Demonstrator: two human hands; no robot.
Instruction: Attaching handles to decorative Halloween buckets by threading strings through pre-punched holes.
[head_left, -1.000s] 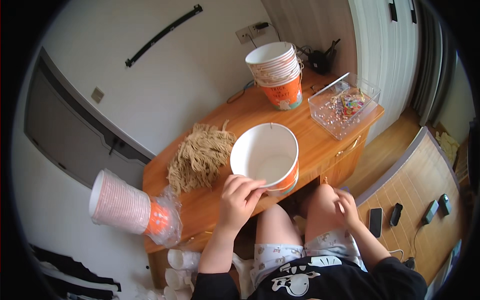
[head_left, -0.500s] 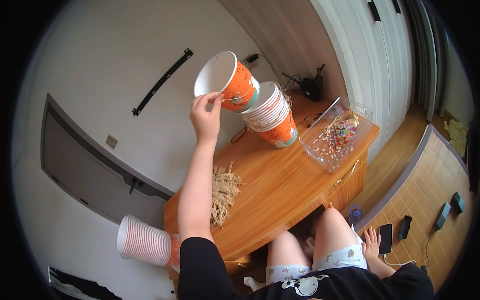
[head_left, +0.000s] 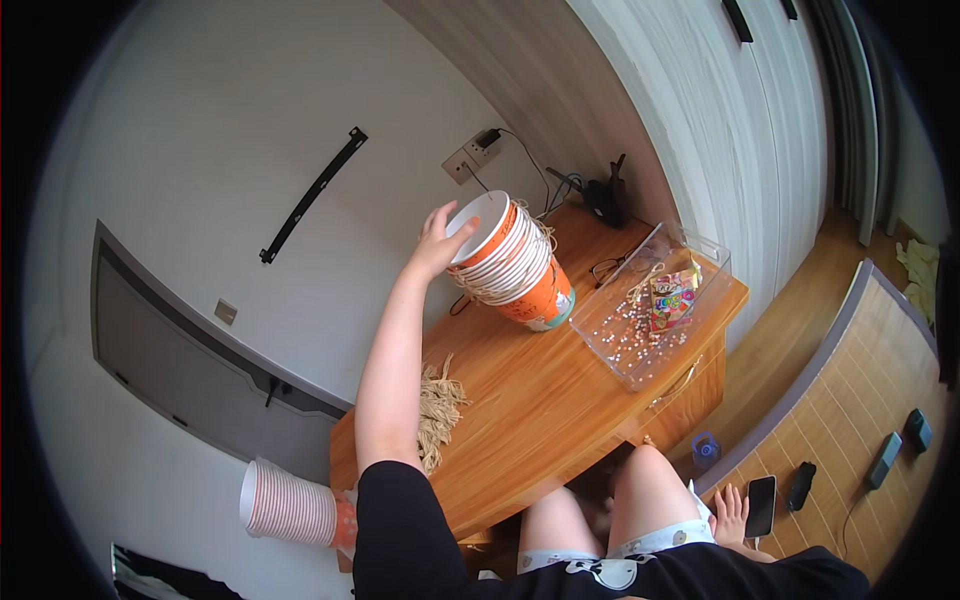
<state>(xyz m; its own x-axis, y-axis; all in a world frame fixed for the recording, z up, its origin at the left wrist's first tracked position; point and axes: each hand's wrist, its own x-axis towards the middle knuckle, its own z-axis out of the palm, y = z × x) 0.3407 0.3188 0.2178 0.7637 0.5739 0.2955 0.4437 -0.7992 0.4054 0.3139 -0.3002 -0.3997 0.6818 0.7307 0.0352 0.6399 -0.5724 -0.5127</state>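
My left hand (head_left: 437,245) is at the rim of a tall stack of orange paper buckets (head_left: 545,300) on the wooden desk. Its thumb reaches over the white mouth of the top bucket (head_left: 485,220), and its fingers are spread along the rim's left side, not closed round it. Loops of thin cord hang bunched around the stacked rims. Under my left forearm lies a bundle of tan twisted cords (head_left: 438,410). My right hand (head_left: 732,515) rests open with spread fingers on a woven mat, beside a black phone (head_left: 761,506).
A clear plastic box (head_left: 640,365) with small beads and a colourful packet (head_left: 672,302) stands on the desk's right. Eyeglasses (head_left: 606,270) and a black router (head_left: 603,200) are behind it. Another bucket stack (head_left: 290,505) lies sideways at the desk's left end.
The top bucket, pinched by its rim and tilted above the stack before, now sits nested in it. My left hand has come down with it and loosened its fingers. My right hand stays put.
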